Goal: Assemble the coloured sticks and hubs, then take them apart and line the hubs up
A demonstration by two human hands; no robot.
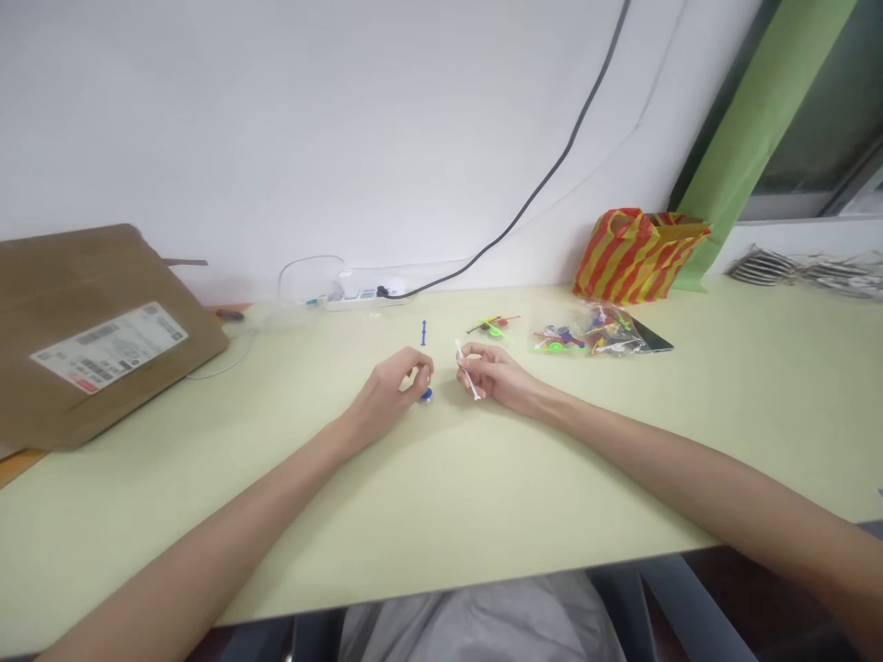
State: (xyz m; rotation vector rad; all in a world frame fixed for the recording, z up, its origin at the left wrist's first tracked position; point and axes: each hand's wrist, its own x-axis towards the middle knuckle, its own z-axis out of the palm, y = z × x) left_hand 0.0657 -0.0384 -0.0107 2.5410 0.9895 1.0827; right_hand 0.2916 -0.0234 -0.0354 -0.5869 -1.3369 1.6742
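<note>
My right hand (493, 375) pinches a thin white plastic stick (468, 372), which slants across its fingertips. To its left, my left hand (396, 386) has its fingers curled and pressed together just above the table; whatever they may hold is too small to make out. A small round blue piece (426, 395) is right beside the left fingertips. Beyond the left hand a short blue stick (423, 333) lies on the pale green table (386, 524). Several black, red and green plastic pieces (494, 326) lie behind the right hand.
Clear bags of colourful pieces (607, 331) lie at the right, over a dark flat object (652, 336). Behind them stands a red-and-yellow striped bag (638, 253). A large cardboard package (89, 285) is at the left. A power strip (362, 296) with a black cable (544, 179) lies along the wall.
</note>
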